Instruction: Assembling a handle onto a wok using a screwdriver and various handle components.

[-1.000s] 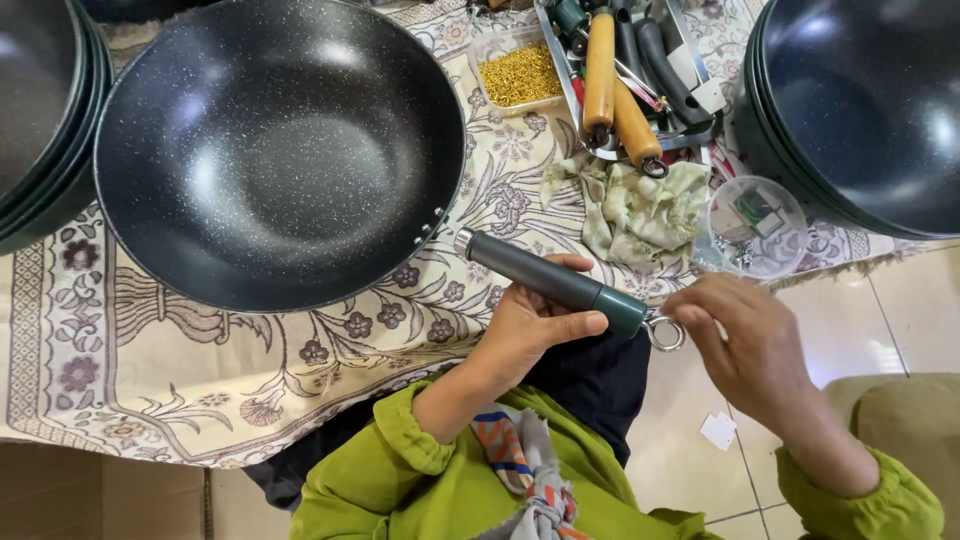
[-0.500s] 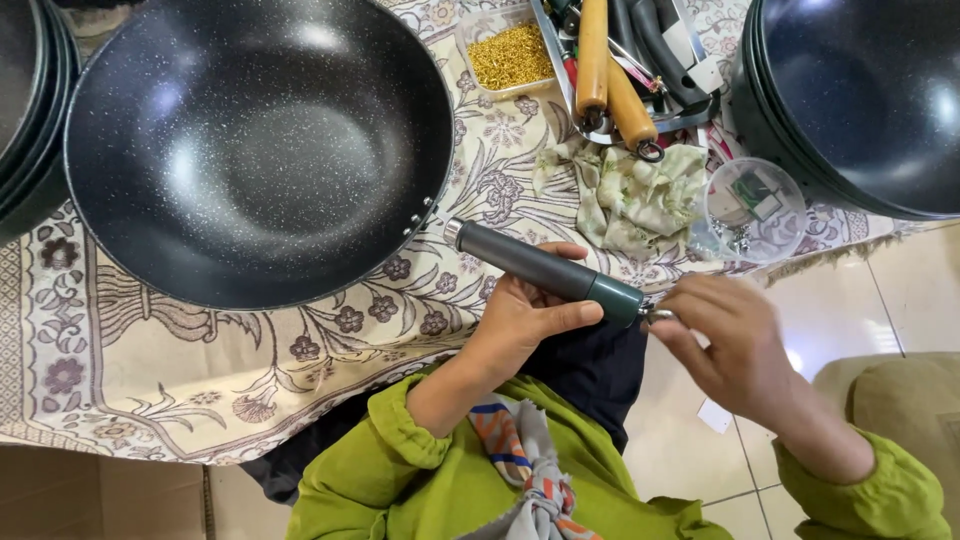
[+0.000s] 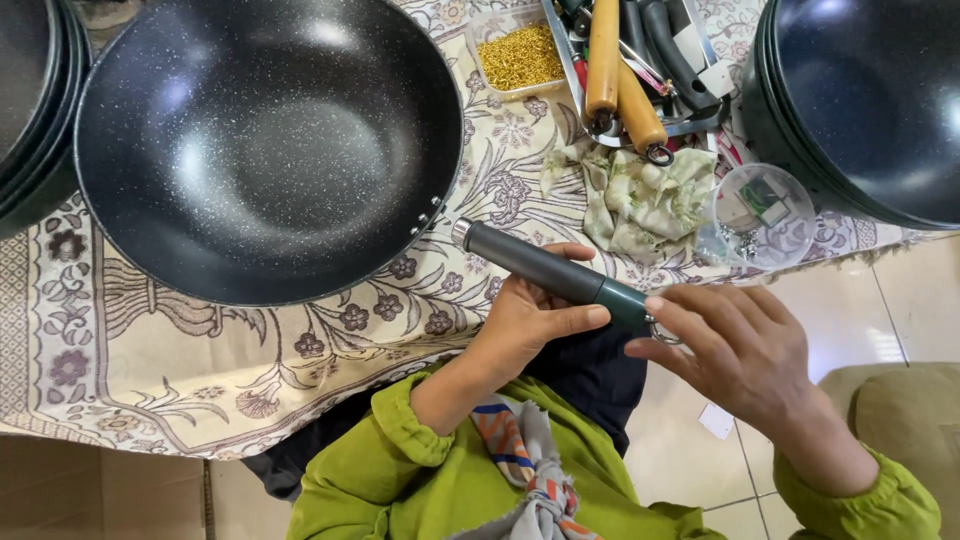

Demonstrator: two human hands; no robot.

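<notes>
While left hand (image 3: pixel 525 325) is closing around dark handle (image 3: pixel 550 272) from below, right hand (image 3: pixel 745 345) is pinching metal ring (image 3: pixel 662 330) at handle's near end. Handle's long axis running from right hand up-left toward speckled wok (image 3: pixel 265 145) on tabletop (image 3: pixel 150 380), beyond left hand.

Speckled black non-stick wok (image 3: pixel 265 150), semi-glossy, with a matt dark-grey handle (image 3: pixel 545 270) ending in a shiny metal collar and ring, gripped by bare left hand (image 3: pixel 525 320) and right hand (image 3: pixel 740 345); printed woven tablecloth (image 3: pixel 150 360), matt; smooth varnished wooden handles (image 3: pixel 615 75); crumpled soft cloth rag (image 3: pixel 640 195); clear glossy plastic lid (image 3: pixel 755 215); bright brass-coloured metal bits in a clear plastic box (image 3: pixel 518 55)
</notes>
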